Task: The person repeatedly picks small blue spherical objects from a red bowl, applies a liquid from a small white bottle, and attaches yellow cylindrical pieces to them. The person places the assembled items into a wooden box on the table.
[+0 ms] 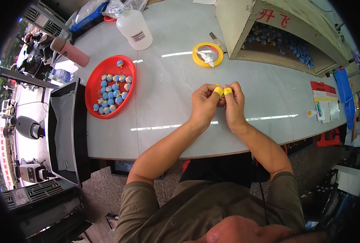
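Over the grey table my left hand [205, 102] and my right hand [235, 102] meet, fingers curled and thumbs side by side. Yellow tape wraps both thumbs. Whatever is pinched between the fingertips is hidden by the fingers and too small to name. Beyond the hands lies a yellow tape roll [195, 58] with a crumpled white scrap inside its ring. To the left, a round red tray [128, 106] holds several small blue balls [111, 95] with pale, cream-coloured parts; one sits apart near the tray's far rim.
A white plastic bottle [134, 30] and a pink flask [70, 52] stand at the far left. A black bin [82, 133] borders the left table edge. At the far right, an open wooden box [234, 24] contains several blue pieces. Red-and-white papers [325, 91] lie near the right end.
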Demonstrator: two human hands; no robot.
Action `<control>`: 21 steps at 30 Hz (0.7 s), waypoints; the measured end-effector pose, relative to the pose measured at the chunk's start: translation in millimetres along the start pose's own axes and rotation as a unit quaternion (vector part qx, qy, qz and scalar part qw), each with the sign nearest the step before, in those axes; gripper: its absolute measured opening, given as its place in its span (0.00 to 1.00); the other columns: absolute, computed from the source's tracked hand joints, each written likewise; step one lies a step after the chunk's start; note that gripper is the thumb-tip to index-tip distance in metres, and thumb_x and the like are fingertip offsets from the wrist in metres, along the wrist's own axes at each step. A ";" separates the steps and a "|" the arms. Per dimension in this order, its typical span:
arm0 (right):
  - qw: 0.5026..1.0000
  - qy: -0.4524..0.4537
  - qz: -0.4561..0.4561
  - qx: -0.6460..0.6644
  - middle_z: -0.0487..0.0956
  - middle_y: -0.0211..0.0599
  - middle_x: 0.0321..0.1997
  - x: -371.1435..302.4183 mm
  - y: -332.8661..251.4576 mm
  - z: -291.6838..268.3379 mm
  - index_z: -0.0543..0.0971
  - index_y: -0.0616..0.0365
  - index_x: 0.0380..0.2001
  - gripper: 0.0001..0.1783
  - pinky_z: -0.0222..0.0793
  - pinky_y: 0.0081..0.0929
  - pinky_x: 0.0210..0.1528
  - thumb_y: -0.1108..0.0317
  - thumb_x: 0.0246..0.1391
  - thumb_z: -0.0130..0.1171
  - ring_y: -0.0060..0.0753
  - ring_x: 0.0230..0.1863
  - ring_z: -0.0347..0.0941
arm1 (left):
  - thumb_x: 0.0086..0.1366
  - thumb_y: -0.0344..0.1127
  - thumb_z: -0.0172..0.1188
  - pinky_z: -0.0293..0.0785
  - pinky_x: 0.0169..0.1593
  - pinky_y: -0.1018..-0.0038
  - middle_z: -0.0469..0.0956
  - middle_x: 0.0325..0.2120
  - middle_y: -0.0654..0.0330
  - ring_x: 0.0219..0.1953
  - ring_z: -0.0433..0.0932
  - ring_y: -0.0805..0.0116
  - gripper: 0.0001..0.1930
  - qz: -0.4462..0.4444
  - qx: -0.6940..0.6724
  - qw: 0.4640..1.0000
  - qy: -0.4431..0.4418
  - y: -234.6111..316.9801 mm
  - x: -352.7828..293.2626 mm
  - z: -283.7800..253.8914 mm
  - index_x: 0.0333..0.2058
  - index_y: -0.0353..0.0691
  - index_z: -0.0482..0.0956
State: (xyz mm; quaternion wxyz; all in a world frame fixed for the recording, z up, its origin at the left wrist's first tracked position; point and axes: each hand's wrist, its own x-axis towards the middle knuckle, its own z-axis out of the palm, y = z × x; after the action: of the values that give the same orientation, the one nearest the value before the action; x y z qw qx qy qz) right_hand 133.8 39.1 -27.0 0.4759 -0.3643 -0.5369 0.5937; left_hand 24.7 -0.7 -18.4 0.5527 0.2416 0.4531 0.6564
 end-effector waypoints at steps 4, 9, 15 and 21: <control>1.000 0.000 0.000 -0.005 0.68 0.25 0.32 -1.1 -2.8 0.0 0.65 0.56 0.31 0.11 0.63 0.20 0.36 0.69 0.71 0.48 0.14 0.34 0.60 | 0.73 0.33 0.60 0.83 0.41 0.74 0.82 0.37 0.56 0.34 0.82 0.72 0.09 0.006 0.004 1.000 0.001 2.3 -1.7 1.5 0.41 0.30 0.78; 1.000 0.000 -0.009 -0.004 0.69 0.26 0.31 -1.6 -1.1 0.4 0.65 0.57 0.32 0.10 0.64 0.21 0.35 0.69 0.71 0.48 0.14 0.33 0.60 | 0.72 0.34 0.61 0.83 0.41 0.74 0.83 0.37 0.55 0.34 0.83 0.71 0.10 0.012 0.015 1.000 0.005 1.8 -1.8 1.1 0.41 0.31 0.79; 1.000 0.005 -0.024 -0.008 0.70 0.28 0.31 -0.5 1.6 -2.1 0.65 0.58 0.33 0.10 0.65 0.23 0.33 0.69 0.70 0.50 0.16 0.33 0.62 | 0.73 0.33 0.61 0.83 0.41 0.74 0.83 0.35 0.55 0.33 0.83 0.72 0.10 0.029 -0.002 1.000 0.000 0.0 -1.5 3.1 0.41 0.29 0.78; 1.000 0.018 -0.025 -0.002 0.71 0.31 0.27 -0.7 -2.1 0.0 0.65 0.60 0.33 0.10 0.66 0.25 0.32 0.69 0.69 0.50 0.18 0.30 0.62 | 0.74 0.34 0.59 0.83 0.42 0.72 0.83 0.38 0.54 0.36 0.84 0.69 0.10 0.031 0.029 0.999 -0.002 -1.7 -1.8 1.6 0.43 0.30 0.77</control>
State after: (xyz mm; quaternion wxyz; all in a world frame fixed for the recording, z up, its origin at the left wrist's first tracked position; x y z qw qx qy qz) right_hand 134.4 38.3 -25.0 0.4991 -0.3624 -0.5383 0.5743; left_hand 27.4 -1.9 -18.8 0.5257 0.2730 0.4625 0.6597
